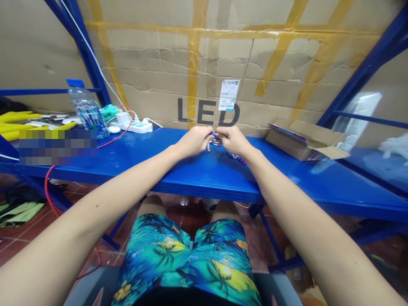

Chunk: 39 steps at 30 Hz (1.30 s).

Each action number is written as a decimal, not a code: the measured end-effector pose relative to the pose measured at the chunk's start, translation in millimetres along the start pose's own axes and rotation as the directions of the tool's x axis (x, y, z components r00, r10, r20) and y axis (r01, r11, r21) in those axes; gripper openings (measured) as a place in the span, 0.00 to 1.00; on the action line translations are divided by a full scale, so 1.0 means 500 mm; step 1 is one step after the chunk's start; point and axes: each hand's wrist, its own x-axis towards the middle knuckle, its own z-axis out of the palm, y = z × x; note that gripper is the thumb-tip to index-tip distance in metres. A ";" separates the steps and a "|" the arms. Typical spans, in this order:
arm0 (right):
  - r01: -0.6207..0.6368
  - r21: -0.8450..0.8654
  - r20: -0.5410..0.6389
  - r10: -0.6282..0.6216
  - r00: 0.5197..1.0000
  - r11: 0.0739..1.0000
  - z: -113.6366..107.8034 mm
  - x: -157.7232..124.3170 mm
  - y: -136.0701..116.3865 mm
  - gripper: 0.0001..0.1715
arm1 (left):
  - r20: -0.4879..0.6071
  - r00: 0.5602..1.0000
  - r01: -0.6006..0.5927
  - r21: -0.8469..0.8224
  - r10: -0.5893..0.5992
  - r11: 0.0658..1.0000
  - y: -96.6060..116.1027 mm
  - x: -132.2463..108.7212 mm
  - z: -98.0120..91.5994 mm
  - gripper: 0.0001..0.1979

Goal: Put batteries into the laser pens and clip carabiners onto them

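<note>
A small, shiny multicoloured piece (216, 143) is between the two hands, just above the middle of the worktop (153, 148); the left hand (198, 141) and the right hand (235, 140) are close together, fingers curled narrow, both pinching it, though its exact shape is too small to tell; a cluster of coloured pieces (236, 158) lies just beside the right wrist, on the near side; farther right stands an open cardboard box (288, 142); at the far left are a white power strip (138, 126) and a blue-capped bottle (87, 110); behind everything stands a large carton (143, 63) marked LED.
</note>
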 end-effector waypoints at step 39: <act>-0.184 0.415 -0.013 0.208 0.978 0.891 -0.012 0.001 -0.003 0.08 | -0.213 0.976 -0.081 -0.179 0.042 0.981 -0.001 0.004 -0.010 0.09</act>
